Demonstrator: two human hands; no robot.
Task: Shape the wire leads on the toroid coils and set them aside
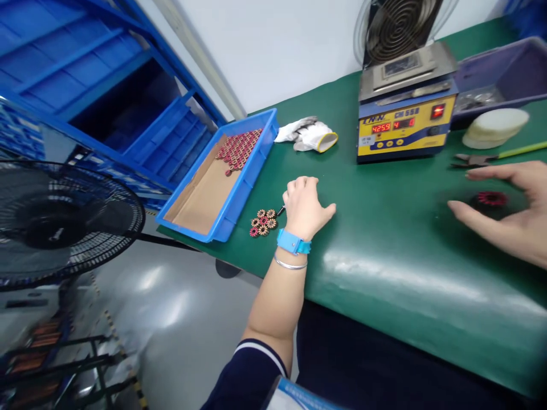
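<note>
My left hand (305, 208), with a blue band on the wrist, is over the green mat, its thumb spread away from bent fingers. A thin dark pointed thing (281, 210) shows beside its fingers; whether they touch it I cannot tell. Left of this hand lies a cluster of several small wound ring coils (263, 222), copper-coloured and red. At the right edge, my right hand (513, 216) is open, thumb and forefinger wide apart around a blurred red ring coil (491, 198). Pliers (474, 160) with green handles lie just beyond its fingers.
A blue tray (231, 213) holds rows of red coils on cardboard. White gloves (307, 135) lie by it. A yellow-fronted solder pot (405, 128) stands at the back before a fan (401, 25). Rightward are a purple bin (508, 68) and round pale pads (496, 126).
</note>
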